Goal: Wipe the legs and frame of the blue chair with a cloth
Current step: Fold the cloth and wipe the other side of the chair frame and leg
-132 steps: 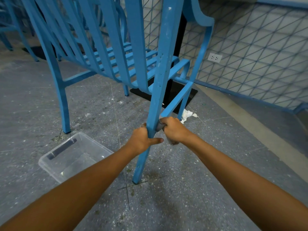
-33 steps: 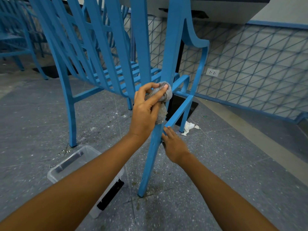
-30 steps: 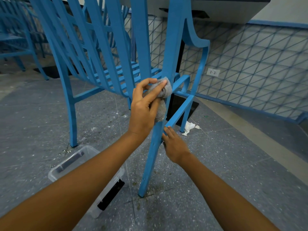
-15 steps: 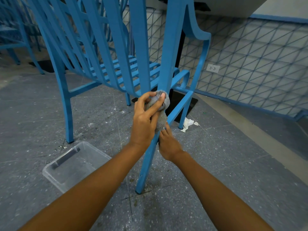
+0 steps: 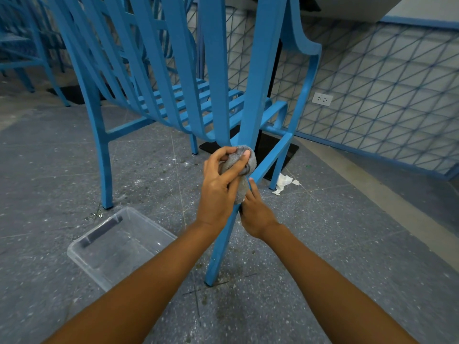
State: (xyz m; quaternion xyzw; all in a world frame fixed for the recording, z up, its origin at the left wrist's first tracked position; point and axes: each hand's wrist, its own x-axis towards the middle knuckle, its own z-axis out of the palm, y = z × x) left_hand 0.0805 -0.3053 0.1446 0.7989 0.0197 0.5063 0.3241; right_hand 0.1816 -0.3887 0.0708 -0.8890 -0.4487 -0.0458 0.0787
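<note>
The blue chair (image 5: 258, 78) stands right in front of me, its near rear leg (image 5: 218, 254) slanting down to the floor. My left hand (image 5: 218, 187) presses a bunched grey cloth (image 5: 242, 167) against that leg, just below where the back slats meet it. My right hand (image 5: 255, 212) wraps the same leg from the right side, directly under the cloth, fingertips touching the cloth's lower end. The side brace (image 5: 273, 155) runs up to the right from the leg toward the front leg (image 5: 279, 167).
A clear plastic tub (image 5: 116, 247) lies on the speckled grey floor left of the leg. Crumpled white paper (image 5: 283, 182) sits by the front leg. A black table base (image 5: 273, 150) and a tiled wall with a socket (image 5: 322, 98) stand behind. More blue chairs (image 5: 22, 50) are at the far left.
My left hand has slid the cloth down the leg from seat height to just above my right hand. My right hand stays on the leg, now touching the cloth.
</note>
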